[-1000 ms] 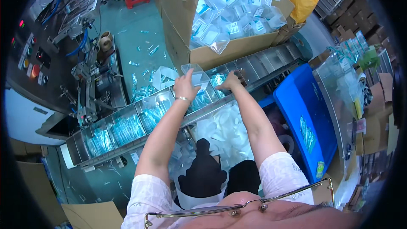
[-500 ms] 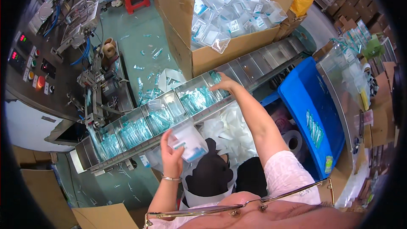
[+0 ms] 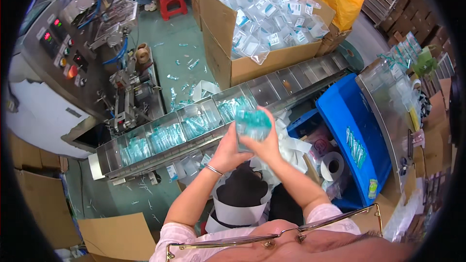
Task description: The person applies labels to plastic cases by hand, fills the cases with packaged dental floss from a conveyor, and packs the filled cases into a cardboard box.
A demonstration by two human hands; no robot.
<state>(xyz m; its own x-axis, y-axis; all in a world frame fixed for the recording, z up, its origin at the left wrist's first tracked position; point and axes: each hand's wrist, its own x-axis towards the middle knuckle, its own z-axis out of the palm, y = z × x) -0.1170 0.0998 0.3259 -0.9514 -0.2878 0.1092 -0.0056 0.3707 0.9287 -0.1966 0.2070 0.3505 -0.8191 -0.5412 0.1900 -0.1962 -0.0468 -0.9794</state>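
My left hand (image 3: 227, 149) and my right hand (image 3: 266, 141) both grip a clear plastic box filled with small teal items (image 3: 251, 122), held in front of me just below the conveyor. The long metal conveyor (image 3: 145, 160) runs from lower left to upper right, divided into compartments. Several compartments hold bundles of teal items (image 3: 165, 137); those toward the upper right are bare. A silver bracelet sits on my left wrist.
A large cardboard carton of clear empty boxes (image 3: 272, 19) stands behind the conveyor. A packing machine with a control panel (image 3: 63, 48) is at the left, a blue crate (image 3: 357, 140) at the right. A tape roll (image 3: 334, 165) lies near it. Another person sits by a red stool (image 3: 172, 5).
My left hand has come up from near my lap, and my right hand has drawn back from the conveyor. They now meet around the filled clear box.
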